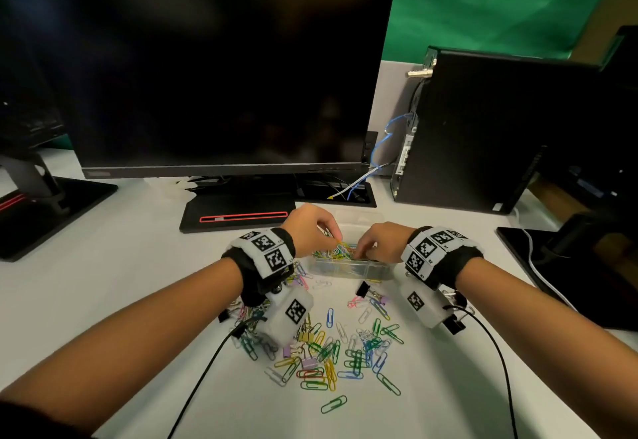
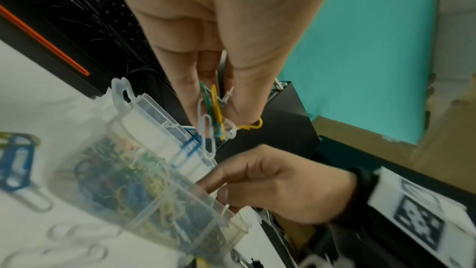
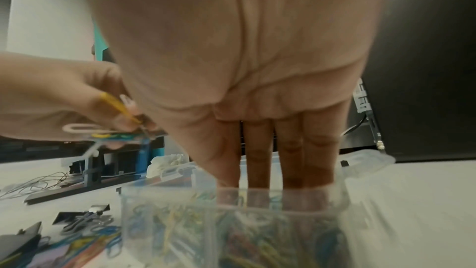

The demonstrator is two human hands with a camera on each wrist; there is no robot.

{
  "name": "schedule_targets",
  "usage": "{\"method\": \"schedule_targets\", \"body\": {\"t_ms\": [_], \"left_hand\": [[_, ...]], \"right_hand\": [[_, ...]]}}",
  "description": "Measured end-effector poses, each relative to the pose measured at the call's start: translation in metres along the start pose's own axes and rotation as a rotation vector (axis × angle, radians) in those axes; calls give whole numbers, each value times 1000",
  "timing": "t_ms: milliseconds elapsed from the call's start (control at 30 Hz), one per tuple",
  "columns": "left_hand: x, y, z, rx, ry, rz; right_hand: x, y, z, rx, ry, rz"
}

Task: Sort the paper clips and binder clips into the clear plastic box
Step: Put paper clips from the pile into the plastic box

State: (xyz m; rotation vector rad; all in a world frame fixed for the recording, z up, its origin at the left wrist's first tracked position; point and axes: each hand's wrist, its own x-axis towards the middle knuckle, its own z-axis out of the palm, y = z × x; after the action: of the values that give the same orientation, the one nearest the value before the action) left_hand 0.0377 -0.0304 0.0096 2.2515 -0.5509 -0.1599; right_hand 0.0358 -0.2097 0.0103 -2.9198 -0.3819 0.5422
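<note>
The clear plastic box (image 1: 348,267) sits on the white desk just beyond my wrists, its compartments filled with coloured paper clips. My left hand (image 1: 334,239) hovers over its left side and pinches a tangled bunch of paper clips (image 2: 213,113), green, yellow, white and blue, which dangles above the box (image 2: 144,191). My right hand (image 1: 359,251) reaches into the right compartment with straight fingers (image 3: 257,160) dipping past the box rim (image 3: 283,191). Many loose paper clips (image 1: 345,352) lie scattered in front of the box, with a black binder clip (image 1: 363,288) and purple binder clips (image 1: 308,362) among them.
A dark monitor (image 1: 221,86) on its black stand base (image 1: 238,217) rises right behind the box. A black computer tower (image 1: 483,135) stands at the back right, another monitor foot (image 1: 51,211) at the left. Black cables trail from both wrists across the desk.
</note>
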Motion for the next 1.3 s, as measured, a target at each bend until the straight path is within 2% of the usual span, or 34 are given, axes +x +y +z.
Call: {"method": "schedule_targets", "body": {"t_ms": [100,200,433,533,700,767,933,1000,1100,1200,1300], "left_hand": [[16,-8,2,-74,43,-48],[26,-13,10,-100,55,-62],[30,-19,22,-112,-68,-125],[26,-19,15,-69,-75,-107],[8,-13,6,86,-59,28],[-7,-8,4,131,-119,68],[-46,-4,5,330,-418,96],[-59,-5,8,393,-503,83],[-75,-9,13,486,-579,76],[-84,-13,13,593,-579,104],[-88,-16,13,608,-550,119]], "right_hand": [[-3,-3,-1,17,2,-19],[-9,1,-3,17,90,-38],[-25,7,0,31,195,-95],[-34,8,5,25,217,-99],[-48,7,23,15,244,-129],[-53,6,30,11,261,-138],[-63,5,46,-19,295,-147],[-67,3,48,-27,246,-176],[-72,-3,47,-59,89,-210],[-79,-7,49,-37,-38,-194],[-84,-13,53,-54,-78,-206]]}}
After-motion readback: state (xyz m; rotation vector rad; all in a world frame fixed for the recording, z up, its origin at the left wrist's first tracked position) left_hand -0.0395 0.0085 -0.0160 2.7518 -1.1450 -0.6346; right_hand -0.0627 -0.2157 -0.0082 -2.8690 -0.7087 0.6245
